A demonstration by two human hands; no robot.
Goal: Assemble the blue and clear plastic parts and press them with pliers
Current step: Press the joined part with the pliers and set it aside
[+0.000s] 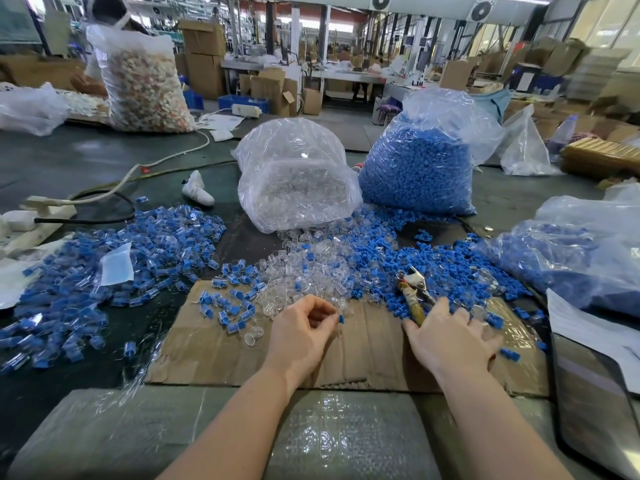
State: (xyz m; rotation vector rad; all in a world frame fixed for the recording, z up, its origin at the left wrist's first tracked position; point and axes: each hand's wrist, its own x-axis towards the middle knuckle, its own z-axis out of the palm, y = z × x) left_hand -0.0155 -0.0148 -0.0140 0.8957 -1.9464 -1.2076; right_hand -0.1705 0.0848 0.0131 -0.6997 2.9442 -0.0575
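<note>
Nearest lies bubble wrap [311,434] over the bench edge, then a flattened cardboard sheet [363,358] on the dark green table [86,157]. Over the cardboard, the left hand [301,327] pinches a small blue part [341,319] at its fingertips. The right hand [450,336] lies spread and relaxed on the cardboard, fingers straight, its thumb beside the pliers [414,296], which rest among loose blue pieces. Whether it touches them I cannot tell. Past the hands sits a heap of clear parts [301,282]; assembled blue-and-clear pieces [104,271] spread left. Farther back stand a bag of clear parts [294,178] and a bag of blue parts [419,171], then cartons and factory benches.
</note>
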